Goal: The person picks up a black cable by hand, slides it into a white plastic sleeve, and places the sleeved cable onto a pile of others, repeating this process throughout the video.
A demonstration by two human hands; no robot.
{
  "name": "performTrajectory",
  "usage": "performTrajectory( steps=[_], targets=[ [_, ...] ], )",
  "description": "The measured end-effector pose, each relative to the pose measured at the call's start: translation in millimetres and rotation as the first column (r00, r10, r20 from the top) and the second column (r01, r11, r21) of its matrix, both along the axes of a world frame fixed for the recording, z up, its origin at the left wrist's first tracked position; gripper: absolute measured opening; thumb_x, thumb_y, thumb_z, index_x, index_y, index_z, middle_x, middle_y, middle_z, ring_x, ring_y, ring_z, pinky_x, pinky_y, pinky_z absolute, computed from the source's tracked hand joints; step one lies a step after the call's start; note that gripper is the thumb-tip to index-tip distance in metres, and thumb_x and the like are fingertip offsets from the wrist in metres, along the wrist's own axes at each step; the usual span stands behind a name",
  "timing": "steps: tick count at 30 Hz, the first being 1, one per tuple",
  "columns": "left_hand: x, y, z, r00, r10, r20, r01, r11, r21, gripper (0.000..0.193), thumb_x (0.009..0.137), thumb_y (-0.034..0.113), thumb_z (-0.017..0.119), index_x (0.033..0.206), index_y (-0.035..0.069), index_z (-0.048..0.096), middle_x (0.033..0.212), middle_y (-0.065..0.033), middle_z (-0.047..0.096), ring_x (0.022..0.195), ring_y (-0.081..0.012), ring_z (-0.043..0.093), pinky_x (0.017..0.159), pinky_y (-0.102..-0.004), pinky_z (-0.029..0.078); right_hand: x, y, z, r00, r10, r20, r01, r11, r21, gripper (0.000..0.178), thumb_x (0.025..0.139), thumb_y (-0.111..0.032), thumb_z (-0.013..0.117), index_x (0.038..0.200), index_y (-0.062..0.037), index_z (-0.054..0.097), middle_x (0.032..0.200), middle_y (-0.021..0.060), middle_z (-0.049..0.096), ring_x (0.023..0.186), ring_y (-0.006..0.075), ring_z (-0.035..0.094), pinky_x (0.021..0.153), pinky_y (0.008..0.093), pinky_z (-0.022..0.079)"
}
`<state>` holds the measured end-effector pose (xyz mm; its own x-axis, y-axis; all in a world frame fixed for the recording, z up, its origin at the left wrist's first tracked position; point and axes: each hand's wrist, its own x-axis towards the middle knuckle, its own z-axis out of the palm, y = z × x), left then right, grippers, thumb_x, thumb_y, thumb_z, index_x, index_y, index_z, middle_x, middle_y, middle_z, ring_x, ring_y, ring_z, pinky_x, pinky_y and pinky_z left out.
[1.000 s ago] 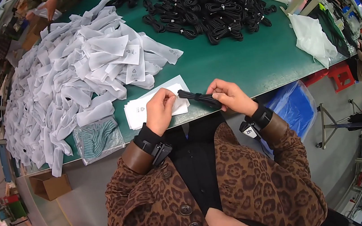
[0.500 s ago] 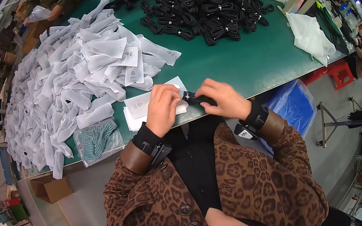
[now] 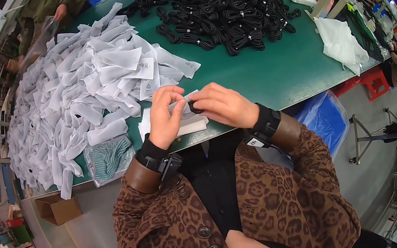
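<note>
- Here, the right hand's (image 3: 231, 107) fingers grip a black cable bundle (image 3: 194, 106); the left hand's (image 3: 164, 122) curl close by, grip unclear.
- White sleeves (image 3: 89, 83), apparently filled, heap leftward of the fingers; many unsleeved black cables (image 3: 242, 14) remain beyond.

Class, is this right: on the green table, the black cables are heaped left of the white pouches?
The side is wrong: the head view shows the black cables heaped right of the white pouches, on the green table.
</note>
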<state>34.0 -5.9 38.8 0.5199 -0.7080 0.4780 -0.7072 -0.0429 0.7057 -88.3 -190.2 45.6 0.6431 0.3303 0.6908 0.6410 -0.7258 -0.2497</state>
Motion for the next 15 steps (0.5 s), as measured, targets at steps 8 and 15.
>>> performTrajectory(
  steps=[8, 15],
  targets=[
    [49, -1, 23, 0.557, -0.218, -0.801, -0.063, 0.951, -0.303, 0.019, 0.099, 0.019, 0.059, 0.111, 0.006, 0.064, 0.117, -0.0016, 0.063, 0.097, -0.0098, 0.057, 0.085, -0.0287, 0.047, 17, -1, 8, 0.982, -0.181, -0.049, 0.184, 0.883, 0.432, 0.023, 0.081, -0.001, 0.072, 0.102, -0.0047, 0.065, 0.112, 0.0118, 0.059, 0.095, 0.0281, 0.062, 0.078, 0.0367, 0.055],
    [148, 35, 56, 0.899, 0.429, -0.089, -0.431, 0.828, -0.360, 0.023, 0.097, 0.015, 0.059, 0.116, 0.001, 0.062, 0.111, -0.0050, 0.065, 0.101, -0.0158, 0.060, 0.089, -0.0304, 0.047, 30, -112, -12, 0.539, -0.838, -0.082, 0.817, 0.544, -0.194, 0.024, 0.090, -0.010, 0.063, 0.114, -0.0112, 0.064, 0.101, 0.0141, 0.063, 0.090, 0.0346, 0.063, 0.074, 0.0408, 0.053]
  ],
)
